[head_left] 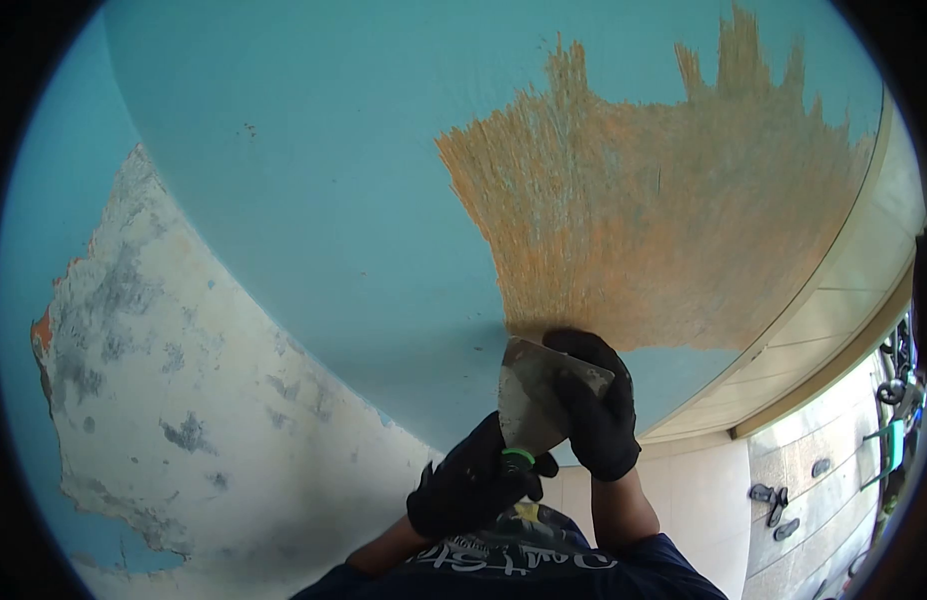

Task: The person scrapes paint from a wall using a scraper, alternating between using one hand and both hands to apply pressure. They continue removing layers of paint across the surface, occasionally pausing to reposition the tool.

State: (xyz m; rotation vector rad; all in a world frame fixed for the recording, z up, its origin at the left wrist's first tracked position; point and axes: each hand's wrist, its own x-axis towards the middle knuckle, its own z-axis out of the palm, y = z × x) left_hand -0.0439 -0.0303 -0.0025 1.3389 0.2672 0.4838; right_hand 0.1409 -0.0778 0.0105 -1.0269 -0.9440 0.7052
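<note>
A broad metal scraper [532, 400] with a green-ringed handle is in front of my chest, its wide blade pointing up toward the wall. My left hand [469, 480], in a black glove, is closed round the handle. My right hand [599, 410], also black-gloved, has its fingers on the right side of the blade, with the thumb or a finger lying across its face. Just above the blade, the blue wall [334, 200] meets a large bare orange-brown patch [644, 230] with ragged streaks along its top.
On the left wall a whitish, grey-stained area [224, 400] has blue paint round its edges. Beige tiles [804, 350] run along the right. Sandals [774, 500] lie on the paved floor at the lower right, near a green-framed object [896, 450].
</note>
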